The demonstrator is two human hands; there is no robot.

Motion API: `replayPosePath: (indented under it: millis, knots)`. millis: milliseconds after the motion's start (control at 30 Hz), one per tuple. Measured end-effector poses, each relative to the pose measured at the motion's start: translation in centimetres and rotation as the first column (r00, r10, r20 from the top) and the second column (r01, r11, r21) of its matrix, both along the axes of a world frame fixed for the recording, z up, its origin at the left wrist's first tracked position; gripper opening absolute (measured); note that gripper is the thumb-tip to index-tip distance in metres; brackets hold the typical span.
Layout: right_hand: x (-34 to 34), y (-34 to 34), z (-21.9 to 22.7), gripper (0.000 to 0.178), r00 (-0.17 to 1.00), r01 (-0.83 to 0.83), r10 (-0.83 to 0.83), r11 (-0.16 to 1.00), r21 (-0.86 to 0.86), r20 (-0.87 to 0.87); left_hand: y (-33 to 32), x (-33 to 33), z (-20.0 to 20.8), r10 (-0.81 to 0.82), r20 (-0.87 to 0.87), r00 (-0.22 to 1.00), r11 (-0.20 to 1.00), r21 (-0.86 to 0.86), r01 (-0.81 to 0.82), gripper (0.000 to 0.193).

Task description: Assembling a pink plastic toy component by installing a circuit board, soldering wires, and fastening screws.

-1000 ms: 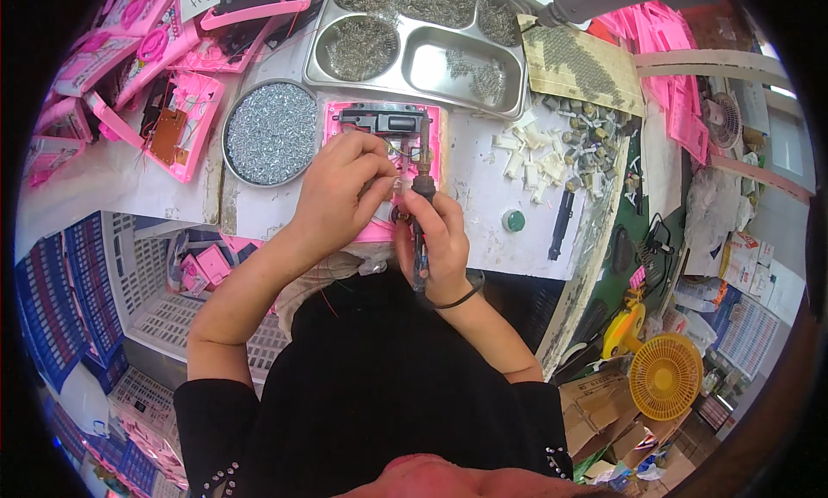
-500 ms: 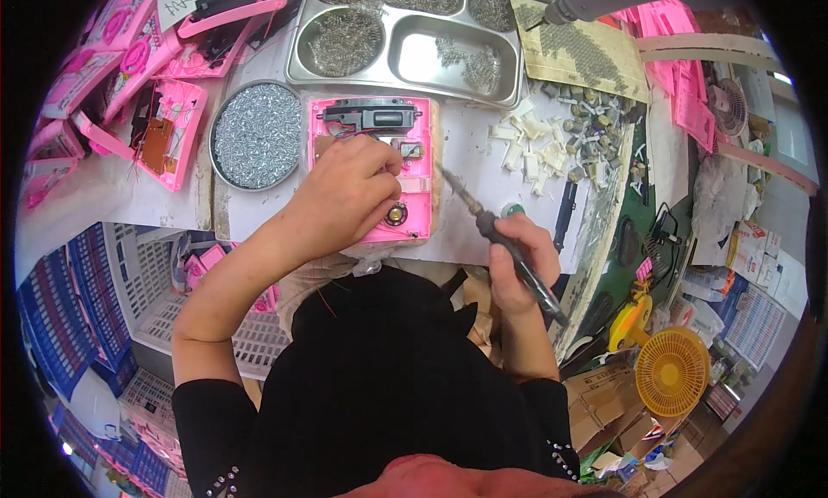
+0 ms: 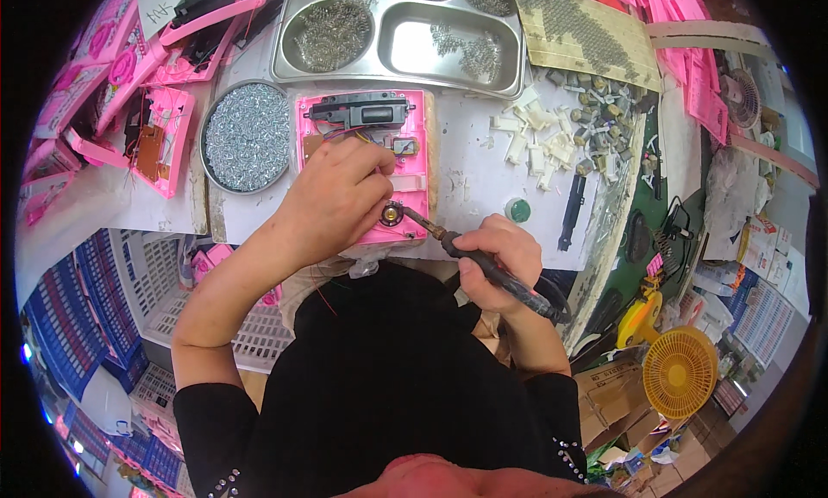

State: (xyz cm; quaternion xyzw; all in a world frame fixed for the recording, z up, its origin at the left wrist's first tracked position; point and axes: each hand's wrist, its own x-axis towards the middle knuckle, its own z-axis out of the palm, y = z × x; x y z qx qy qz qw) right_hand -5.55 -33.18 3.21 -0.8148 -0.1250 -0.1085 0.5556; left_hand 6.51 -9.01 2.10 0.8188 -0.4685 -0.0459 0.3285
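A pink plastic housing (image 3: 416, 172) lies on the worktop in front of me, with a long black part (image 3: 371, 112) at its far end. A small round speaker-like part (image 3: 392, 214) sits near its close end. My left hand (image 3: 341, 196) rests over the housing's left side, fingers curled in and closed beside the round part; whatever they pinch is hidden. Thin wires show by that hand. In my right hand (image 3: 502, 255) is a soldering iron (image 3: 450, 243), gripped by its black handle and tilted, its tip at the right edge of the round part.
Left of the housing stands a round tin of screws (image 3: 248, 136). Behind it, a metal compartment tray (image 3: 405, 82) holds springs. White plastic pieces (image 3: 539, 140), small motor-like parts (image 3: 599, 119) and a green-topped round container (image 3: 517, 209) lie to the right. Pink shells (image 3: 172, 144) pile up left.
My right hand has brought the soldering iron left and nearer to me, its tip moving from beside the housing onto the round part. My left hand stays over the housing.
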Motion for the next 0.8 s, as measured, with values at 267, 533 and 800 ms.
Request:
replayPosePath:
  millis: [267, 533, 800]
  knots:
    - [0.33, 0.20, 0.16, 0.021, 1.000, -0.016, 0.016, 0.999, -0.035, -0.012, 0.14, 0.01, -0.15, 0.001, -0.007, 1.000, 1.000, -0.013, -0.001, 0.015]
    - [0.72, 0.37, 0.50, 0.023, 0.999, -0.021, 0.020, 0.999, -0.035, -0.028, 0.25, -0.01, -0.14, -0.005, -0.008, 1.000, 1.000, -0.008, 0.005, 0.014]
    - [0.34, 0.43, -0.08, 0.020, 1.000, -0.001, 0.001, 1.000, -0.020, -0.006, 0.28, -0.07, -0.15, -0.007, -0.008, 1.000, 1.000, -0.003, 0.007, 0.014]
